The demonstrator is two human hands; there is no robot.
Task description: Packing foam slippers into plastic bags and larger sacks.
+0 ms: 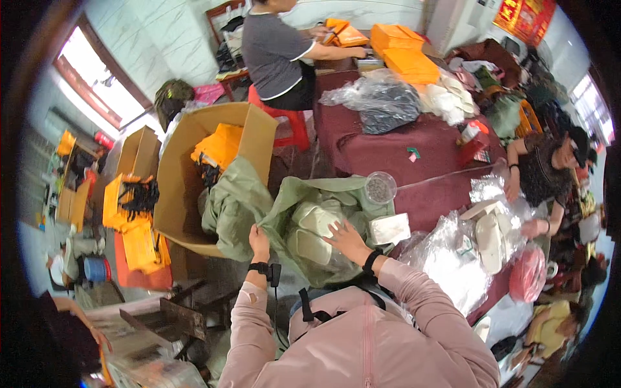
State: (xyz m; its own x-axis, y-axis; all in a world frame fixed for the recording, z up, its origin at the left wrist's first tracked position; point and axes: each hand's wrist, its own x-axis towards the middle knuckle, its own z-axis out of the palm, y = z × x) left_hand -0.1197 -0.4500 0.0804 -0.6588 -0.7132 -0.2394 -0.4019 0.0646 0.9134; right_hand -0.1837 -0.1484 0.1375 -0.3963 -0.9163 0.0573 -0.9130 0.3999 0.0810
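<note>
Green sack [283, 210] stands unclosed between the left hand [259, 243], whose fingers grip its edge, and the right hand [351, 244], spread over white pieces [314, 221] inside, apparently part-filled, with pale pieces [493, 238] remaining farther right of those fingers.

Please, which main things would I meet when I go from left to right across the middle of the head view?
Pile of orange bags, person's left hand, person's right hand, white flat rectangular piece, crumpled clear plastic sheeting, pink roundish plastic bundle.
</note>
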